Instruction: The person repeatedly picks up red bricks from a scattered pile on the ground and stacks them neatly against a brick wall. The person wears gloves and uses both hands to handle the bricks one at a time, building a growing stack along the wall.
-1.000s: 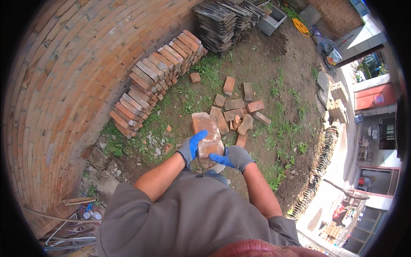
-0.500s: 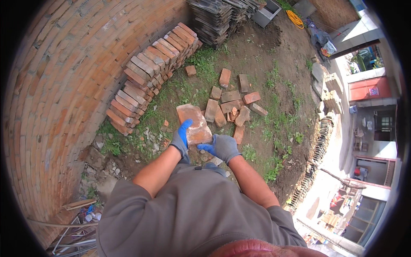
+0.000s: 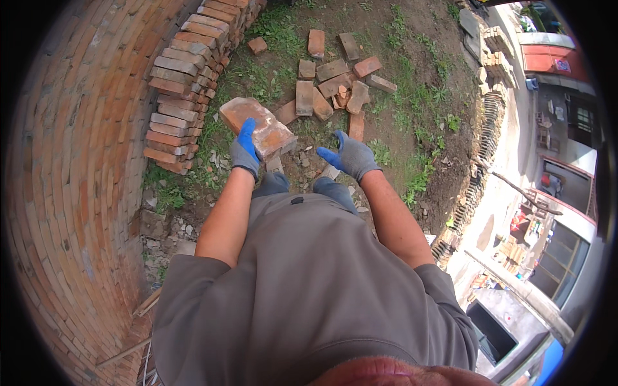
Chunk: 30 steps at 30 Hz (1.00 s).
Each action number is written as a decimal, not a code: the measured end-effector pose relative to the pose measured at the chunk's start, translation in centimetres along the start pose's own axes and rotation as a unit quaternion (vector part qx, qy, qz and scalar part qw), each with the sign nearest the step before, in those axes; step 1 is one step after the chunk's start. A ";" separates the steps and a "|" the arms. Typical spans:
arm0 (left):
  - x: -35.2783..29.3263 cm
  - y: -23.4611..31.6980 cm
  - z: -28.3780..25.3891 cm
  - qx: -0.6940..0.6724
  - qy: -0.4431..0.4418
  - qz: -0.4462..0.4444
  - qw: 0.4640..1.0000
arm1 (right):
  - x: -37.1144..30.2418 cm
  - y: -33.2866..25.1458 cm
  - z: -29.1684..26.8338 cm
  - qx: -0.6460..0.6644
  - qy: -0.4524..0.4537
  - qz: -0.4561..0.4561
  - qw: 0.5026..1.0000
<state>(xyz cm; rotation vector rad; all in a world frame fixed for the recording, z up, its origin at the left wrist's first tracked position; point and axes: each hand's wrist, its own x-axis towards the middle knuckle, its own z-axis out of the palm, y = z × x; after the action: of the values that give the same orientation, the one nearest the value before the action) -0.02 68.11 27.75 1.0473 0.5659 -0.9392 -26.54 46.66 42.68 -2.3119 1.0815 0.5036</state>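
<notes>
My left hand (image 3: 245, 151), in a grey and blue work glove, grips a reddish brick (image 3: 257, 125) by its near left side, with the thumb across the top face. Pale mortar clings to that brick, which is tilted and held above the ground in front of me. To its right, my right hand (image 3: 351, 156) wears a matching glove and touches nothing, its thumb and fingers apart. Beyond both hands, loose bricks (image 3: 331, 69) lie in a jumbled heap on the soil, with small broken brick pieces (image 3: 342, 94) among them.
A neat brick stack (image 3: 177, 96) runs along the brick wall (image 3: 84, 161) on the left. Weeds (image 3: 418, 183) and rubble (image 3: 170, 228) cover parts of the ground. Farther right, a row of roof tiles (image 3: 479, 151) borders a paved yard.
My right hand has let go of the brick and moved right. The left hand has carried the brick leftward and tilted it. The view has shifted nearer to my body.
</notes>
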 end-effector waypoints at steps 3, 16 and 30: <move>2.2 2.9 -3.9 -0.010 0.040 0.019 0.999 | -2.3 9.7 -0.3 -0.006 -0.030 0.183 0.983; 1.0 10.2 -23.4 0.011 0.281 0.122 0.952 | -18.9 27.2 14.6 0.058 -0.199 0.343 0.916; -6.4 12.2 -22.0 0.313 0.505 0.105 0.797 | 3.9 33.7 2.5 0.090 -0.082 0.282 0.952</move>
<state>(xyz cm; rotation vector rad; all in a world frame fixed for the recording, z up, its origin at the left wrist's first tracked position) 7.95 92.80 29.26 2.2011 1.0072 -0.2686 -50.90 27.83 28.28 -1.7489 1.6305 0.7575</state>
